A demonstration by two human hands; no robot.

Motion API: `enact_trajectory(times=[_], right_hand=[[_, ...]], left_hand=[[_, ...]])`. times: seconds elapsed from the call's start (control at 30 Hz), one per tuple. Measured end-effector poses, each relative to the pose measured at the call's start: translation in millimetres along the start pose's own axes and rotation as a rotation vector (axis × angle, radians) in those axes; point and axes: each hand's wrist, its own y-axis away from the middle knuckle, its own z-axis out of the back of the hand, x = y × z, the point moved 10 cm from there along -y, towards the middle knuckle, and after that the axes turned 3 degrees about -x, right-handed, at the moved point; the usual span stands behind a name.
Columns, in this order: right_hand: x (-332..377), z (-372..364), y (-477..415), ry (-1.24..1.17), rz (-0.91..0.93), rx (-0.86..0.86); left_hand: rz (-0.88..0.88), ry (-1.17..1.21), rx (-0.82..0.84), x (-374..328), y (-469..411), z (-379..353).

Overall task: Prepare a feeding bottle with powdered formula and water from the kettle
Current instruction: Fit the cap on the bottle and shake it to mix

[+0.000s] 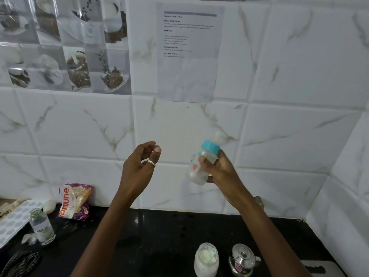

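Right hand (219, 170) grips the clear, teal-collared feeding bottle (194, 173), capped and milky; left hand (139, 166) hangs relaxed, empty; filling looks done, just mixing left

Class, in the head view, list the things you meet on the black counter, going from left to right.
From the left: grey dimpled tray → open glass bottle → Fortune packet → powder jar → steel kettle.
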Motion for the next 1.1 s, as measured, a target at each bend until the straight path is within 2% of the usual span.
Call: enact_trajectory(times=[0.13,0.17,0.23,0.3,0.4,0.43,0.5,0.57,0.67,0.7,0.83,0.93,0.97,1.03,1.1], right_hand=[[9.1,24.1,-2.9,-0.295,0.057,-0.17],[10.2,21.3,-2.2,-0.263,0.056,-0.15],[0.8,8.1,0.1,-0.038,-0.001,-0.03],[-1.9,5.0,1.7,0.013,-0.003,0.009],[1.4,22.3,-1.9,-0.32,0.041,-0.151],[3.0,19.9,-0.9,-0.322,0.052,-0.152],[-2.7,3.3,1.8,-0.095,0.014,-0.043],[-7.7,-6.7,4.0,-0.015,0.0,0.039],[-4.2,14.0,-0.4,-0.288,0.04,-0.162],[-3.1,15.3,-0.7,-0.318,0.047,-0.181],[-13.3,-5.3,0.6,-0.052,-0.011,-0.006],[-7.8,11.2,-0.6,-0.291,0.021,-0.142],[-6.3,9.0,-0.6,-0.312,0.019,-0.133],[-10.6,-2.7,1.2,-0.121,-0.013,-0.039],[-13.4,-6.6,1.9,-0.071,-0.005,0.012]], left_hand=[[-0.004,0.007,0.007,-0.2,0.7,-0.6],[-0.001,0.01,0.005,0.9,0.5,0.3],[0.001,0.009,-0.001,2.3,-0.5,1.1],[0.005,0.012,0.0,2.2,-0.8,-0.7],[0.011,0.017,0.014,2.5,0.9,-4.0],[0.014,0.018,0.014,3.4,1.0,-3.5],[0.014,0.017,0.009,3.8,0.2,-2.3],[0.012,0.012,0.003,3.2,-0.8,-1.8],[0.014,0.014,0.014,3.8,1.3,-3.3],[0.013,0.01,0.014,4.4,2.1,-2.8],[0.012,0.003,-0.006,5.8,0.4,3.0],[0.015,0.008,0.001,5.3,1.1,1.5],[0.015,0.007,0.004,5.5,1.5,1.6],[0.014,0.006,0.005,5.5,1.0,2.7],[0.015,0.013,-0.003,4.8,-0.4,3.2]])
